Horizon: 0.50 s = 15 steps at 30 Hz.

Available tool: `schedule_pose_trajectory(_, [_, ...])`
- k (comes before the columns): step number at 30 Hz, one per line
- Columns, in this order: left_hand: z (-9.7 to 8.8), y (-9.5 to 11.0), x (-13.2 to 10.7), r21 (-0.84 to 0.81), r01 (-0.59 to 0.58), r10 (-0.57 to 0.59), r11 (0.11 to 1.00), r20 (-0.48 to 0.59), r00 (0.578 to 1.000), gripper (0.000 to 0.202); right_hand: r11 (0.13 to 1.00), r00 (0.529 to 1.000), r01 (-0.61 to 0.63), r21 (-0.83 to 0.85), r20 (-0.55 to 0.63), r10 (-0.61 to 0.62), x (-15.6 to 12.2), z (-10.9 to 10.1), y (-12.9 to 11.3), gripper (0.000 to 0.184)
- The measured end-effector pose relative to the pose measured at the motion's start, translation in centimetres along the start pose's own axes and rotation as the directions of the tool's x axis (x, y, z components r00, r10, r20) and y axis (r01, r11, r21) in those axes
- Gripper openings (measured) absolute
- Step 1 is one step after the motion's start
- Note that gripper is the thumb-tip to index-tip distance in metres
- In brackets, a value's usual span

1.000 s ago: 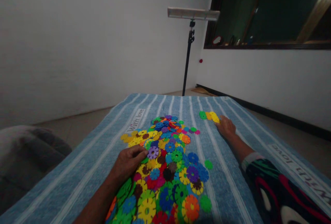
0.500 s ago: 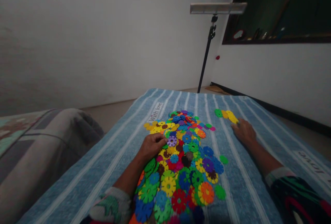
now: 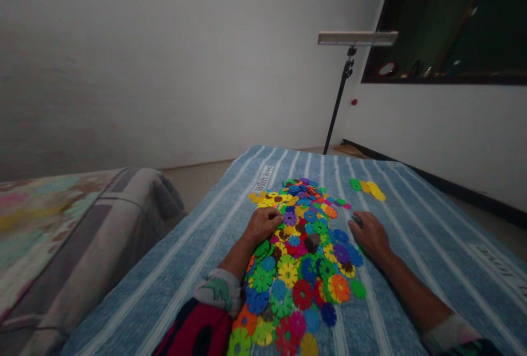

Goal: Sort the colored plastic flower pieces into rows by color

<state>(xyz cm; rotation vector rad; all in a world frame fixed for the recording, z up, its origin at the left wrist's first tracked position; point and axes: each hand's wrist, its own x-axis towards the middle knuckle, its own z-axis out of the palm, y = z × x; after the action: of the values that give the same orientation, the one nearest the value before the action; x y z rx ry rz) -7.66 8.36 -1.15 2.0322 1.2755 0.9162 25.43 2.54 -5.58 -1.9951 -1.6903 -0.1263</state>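
Observation:
A heap of colourful snowflake-shaped plastic discs lies on a blue striped cloth. My left hand rests on the heap's left edge, fingers curled onto the discs next to a purple one. My right hand lies palm down at the heap's right edge, fingers bent over the cloth and the nearest discs; whether it holds one is hidden. A small row of green and yellow discs sits apart, farther back on the right.
A folded grey and patterned blanket lies to the left of the cloth. A light stand rises behind the cloth near the wall corner. A dark window is up on the right wall.
My right hand has pulled back from the small green and yellow row to the right edge of the heap. The view has swung left, so the blanket shows more.

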Motion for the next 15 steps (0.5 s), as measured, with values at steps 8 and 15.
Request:
schedule_pose_trajectory(8, [0.1, -0.1, 0.1, 0.001, -0.012, 0.012, 1.000, -0.012, 1.000, 0.020, 0.917, 1.000, 0.014, 0.399, 0.005, -0.017, -2.7, -0.5, -4.9, 0.035])
schedule_pose_trajectory(15, [0.3, -0.5, 0.2, -0.004, -0.011, 0.011, 1.000, -0.031, 0.999, 0.021, 0.837, 0.996, 0.066, 0.544, 0.009, -0.085, -4.1, -1.1, -7.1, 0.036])
